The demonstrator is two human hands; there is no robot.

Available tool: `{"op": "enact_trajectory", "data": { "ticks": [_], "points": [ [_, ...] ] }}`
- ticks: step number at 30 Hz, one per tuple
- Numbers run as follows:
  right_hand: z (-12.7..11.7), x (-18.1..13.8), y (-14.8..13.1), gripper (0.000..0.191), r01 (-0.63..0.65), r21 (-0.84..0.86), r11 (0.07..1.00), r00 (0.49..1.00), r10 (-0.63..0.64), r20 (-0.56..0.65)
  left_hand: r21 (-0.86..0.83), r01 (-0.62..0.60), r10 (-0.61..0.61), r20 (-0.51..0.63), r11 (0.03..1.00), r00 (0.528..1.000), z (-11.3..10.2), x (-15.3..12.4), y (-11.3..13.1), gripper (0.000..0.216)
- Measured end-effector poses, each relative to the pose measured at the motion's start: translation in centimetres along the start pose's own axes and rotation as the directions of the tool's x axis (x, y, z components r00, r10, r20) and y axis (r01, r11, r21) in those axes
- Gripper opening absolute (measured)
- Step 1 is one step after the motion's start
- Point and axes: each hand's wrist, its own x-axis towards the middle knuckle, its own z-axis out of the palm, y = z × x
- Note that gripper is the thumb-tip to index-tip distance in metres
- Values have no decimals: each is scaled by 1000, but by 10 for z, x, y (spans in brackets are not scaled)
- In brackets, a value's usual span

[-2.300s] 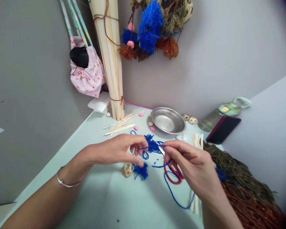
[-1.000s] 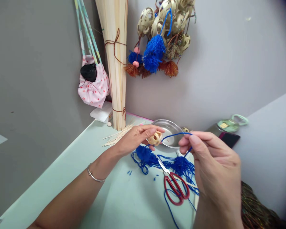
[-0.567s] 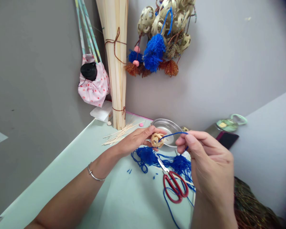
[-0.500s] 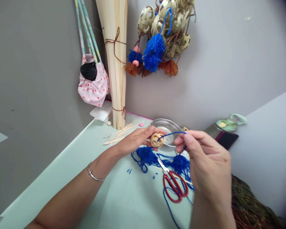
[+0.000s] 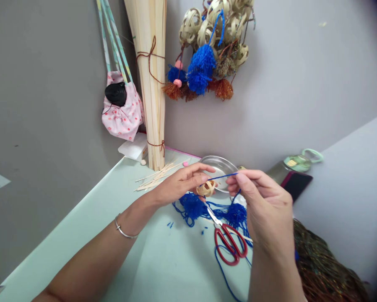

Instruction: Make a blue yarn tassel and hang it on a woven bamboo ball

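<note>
Blue yarn strand (image 5: 222, 176): right hand (image 5: 265, 203) pinches it at two o'clock from open-weave ball (image 5: 207, 190); left hand (image 5: 177, 184), fingers half-curled, holds ball. Even, gentle tension seems advisable, ball steady.

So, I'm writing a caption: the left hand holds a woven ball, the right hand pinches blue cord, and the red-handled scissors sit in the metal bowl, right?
One slip: the head view shows the red-handled scissors lying on the table, not in the metal bowl. The left hand does hold a woven ball, and the right hand pinches blue cord.
</note>
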Motion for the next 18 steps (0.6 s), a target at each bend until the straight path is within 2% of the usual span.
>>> {"op": "enact_trajectory", "data": {
  "ticks": [5,13,15,18],
  "points": [
    [-5,2,0,10,5,-53,999,999,-6,-32,-30,21,-22,-13,999,1000,-2,0,0,38],
    [-26,2,-15,12,62,-177,982,993,-79,-89,53,-33,34,-12,998,999,-6,-1,2,34],
    [-39,0,-17,12,60,-263,963,996,-76,-52,79,-42,43,-3,996,999,-7,-2,3,35],
    [-60,-6,-13,13,63,-450,891,990,1,141,112,-35,35,0,993,999,-9,-5,7,36]
  ]
}}
